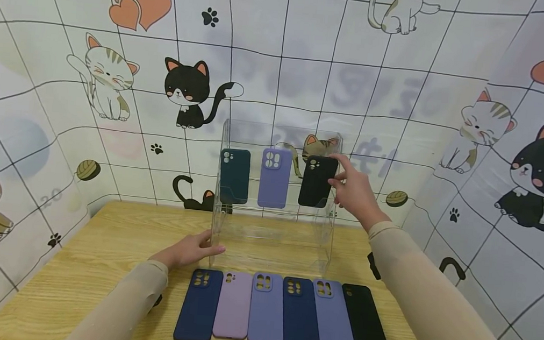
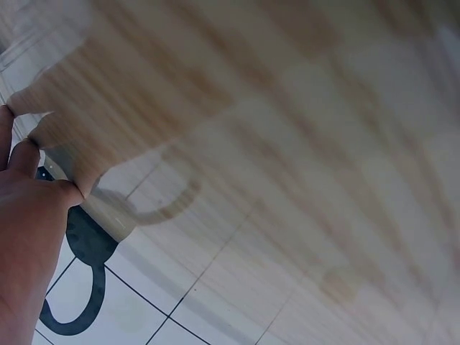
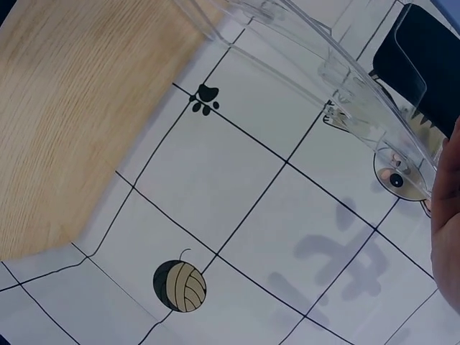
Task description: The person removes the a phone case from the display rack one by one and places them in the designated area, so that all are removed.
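A clear display stand (image 1: 271, 235) rises at the back of the wooden table. On its upper tier stand a dark teal phone case (image 1: 234, 176), a lavender phone case (image 1: 274, 178) and a black phone case (image 1: 318, 182) on the right. My right hand (image 1: 355, 191) holds that black case by its upper right corner and side; in the right wrist view only part of the hand (image 3: 449, 223) shows. With fingertips against the stand's lower left side, my left hand (image 1: 189, 250) rests low. The left wrist view shows this hand (image 2: 32, 223) touching the glossy panel.
In front of the stand lies a row of phone cases: dark blue (image 1: 198, 306), pink (image 1: 233, 305), lavender (image 1: 267, 310), another dark blue (image 1: 301, 314), another lavender (image 1: 335, 316) and black (image 1: 366, 318). A cat-patterned wall covering (image 1: 280, 79) surrounds the table (image 1: 115, 242).
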Demonstrator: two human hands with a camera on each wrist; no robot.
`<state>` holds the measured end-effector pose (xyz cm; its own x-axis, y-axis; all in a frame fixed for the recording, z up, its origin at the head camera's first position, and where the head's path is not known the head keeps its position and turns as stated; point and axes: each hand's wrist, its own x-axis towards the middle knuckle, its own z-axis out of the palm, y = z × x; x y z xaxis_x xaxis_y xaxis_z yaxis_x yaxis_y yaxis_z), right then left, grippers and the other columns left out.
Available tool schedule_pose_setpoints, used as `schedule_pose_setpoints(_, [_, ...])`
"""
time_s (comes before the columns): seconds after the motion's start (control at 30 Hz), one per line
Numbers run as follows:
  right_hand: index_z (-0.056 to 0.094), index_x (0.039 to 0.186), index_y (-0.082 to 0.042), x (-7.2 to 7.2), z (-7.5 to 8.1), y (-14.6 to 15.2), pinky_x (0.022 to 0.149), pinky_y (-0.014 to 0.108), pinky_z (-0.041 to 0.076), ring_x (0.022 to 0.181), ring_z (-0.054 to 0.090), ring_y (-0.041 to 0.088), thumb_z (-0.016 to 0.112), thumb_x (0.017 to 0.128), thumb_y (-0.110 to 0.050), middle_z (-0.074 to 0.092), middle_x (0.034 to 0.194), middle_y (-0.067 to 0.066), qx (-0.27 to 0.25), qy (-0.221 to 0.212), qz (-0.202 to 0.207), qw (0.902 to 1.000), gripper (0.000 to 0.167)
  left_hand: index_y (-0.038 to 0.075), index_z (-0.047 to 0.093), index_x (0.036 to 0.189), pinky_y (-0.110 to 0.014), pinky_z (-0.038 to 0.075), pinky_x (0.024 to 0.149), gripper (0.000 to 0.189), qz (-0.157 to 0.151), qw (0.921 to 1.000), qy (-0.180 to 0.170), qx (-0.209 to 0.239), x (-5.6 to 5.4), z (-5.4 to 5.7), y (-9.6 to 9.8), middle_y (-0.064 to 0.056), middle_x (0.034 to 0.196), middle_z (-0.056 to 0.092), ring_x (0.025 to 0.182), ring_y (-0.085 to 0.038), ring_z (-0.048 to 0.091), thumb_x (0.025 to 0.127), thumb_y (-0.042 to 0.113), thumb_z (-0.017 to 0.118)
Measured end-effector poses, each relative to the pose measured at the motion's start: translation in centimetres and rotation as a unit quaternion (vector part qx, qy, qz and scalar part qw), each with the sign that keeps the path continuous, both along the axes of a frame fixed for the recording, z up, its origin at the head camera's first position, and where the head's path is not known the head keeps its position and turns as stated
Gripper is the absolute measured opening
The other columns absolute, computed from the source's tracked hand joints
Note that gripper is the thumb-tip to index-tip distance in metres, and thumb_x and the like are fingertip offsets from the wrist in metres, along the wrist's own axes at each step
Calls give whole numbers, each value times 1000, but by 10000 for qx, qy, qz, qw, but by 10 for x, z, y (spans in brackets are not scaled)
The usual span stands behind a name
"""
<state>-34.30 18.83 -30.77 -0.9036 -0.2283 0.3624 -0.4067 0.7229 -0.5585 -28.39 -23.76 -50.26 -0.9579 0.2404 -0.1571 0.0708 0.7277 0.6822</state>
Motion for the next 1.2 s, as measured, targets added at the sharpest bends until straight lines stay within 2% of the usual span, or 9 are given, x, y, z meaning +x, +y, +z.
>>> schedule_pose_setpoints(0.27, [34, 164, -31, 6, 15, 7, 53, 39, 57, 57, 69, 30, 62, 108, -11, 71, 131, 26, -402, 192, -110, 9989, 66, 19, 24, 172, -66, 39, 121, 101, -10, 10000, 39, -69, -2, -3, -1, -25, 159, 54, 149, -45, 51, 96, 77, 58])
schedule_pose_setpoints(0.5, [32, 164, -37, 8, 20, 8, 55, 37, 58, 56, 68, 26, 62, 109, -16, 71, 131, 22, -613, 179, -253, 9976, 66, 19, 21, 172, -66, 38, 122, 102, -13, 9999, -87, 100, 0, -1, -1, -26, 162, 50, 151, -45, 48, 96, 75, 59])
schedule_pose_setpoints(0.6, [33, 164, -38, 10, 21, 6, 55, 38, 57, 57, 68, 30, 63, 109, -16, 71, 131, 22, -691, 137, -175, 9974, 67, 19, 20, 172, -67, 38, 123, 102, -3, 9999, -96, 101, 1, -2, -1, -26, 163, 48, 152, -45, 47, 96, 76, 59])
schedule_pose_setpoints(0.73, [33, 164, -34, 13, 21, 2, 54, 38, 56, 61, 69, 35, 65, 108, -15, 73, 126, 22, -763, 88, 48, 9970, 68, 18, 20, 172, -67, 37, 123, 102, -1, 9999, -91, 103, 1, -2, -2, -26, 164, 47, 153, -46, 46, 97, 75, 59])
schedule_pose_setpoints(0.93, [31, 165, -28, 20, 17, -6, 53, 40, 58, 58, 67, 33, 69, 105, -11, 75, 115, 23, -1006, -33, 350, 9943, 73, 18, 21, 172, -67, 37, 123, 102, -13, 10000, -60, 79, 1, -2, -2, -26, 163, 48, 152, -46, 46, 97, 75, 58])
schedule_pose_setpoints(1.1, [39, 160, -20, 29, 12, -12, 53, 36, 56, 57, 65, 29, 68, 105, -10, 76, 111, 20, -1000, -270, 400, 9938, 64, 18, 22, 172, -67, 37, 123, 102, -11, 9999, -68, 93, 0, -2, -2, -26, 163, 48, 152, -46, 46, 96, 76, 59])
schedule_pose_setpoints(1.2, [43, 159, -20, 35, 8, -13, 55, 37, 58, 57, 65, 27, 67, 105, -9, 76, 110, 20, -944, -380, 412, 9940, 60, 19, 22, 172, -67, 37, 123, 102, -21, 10000, -54, 78, 0, -3, -2, -26, 163, 48, 152, -46, 47, 96, 76, 59])
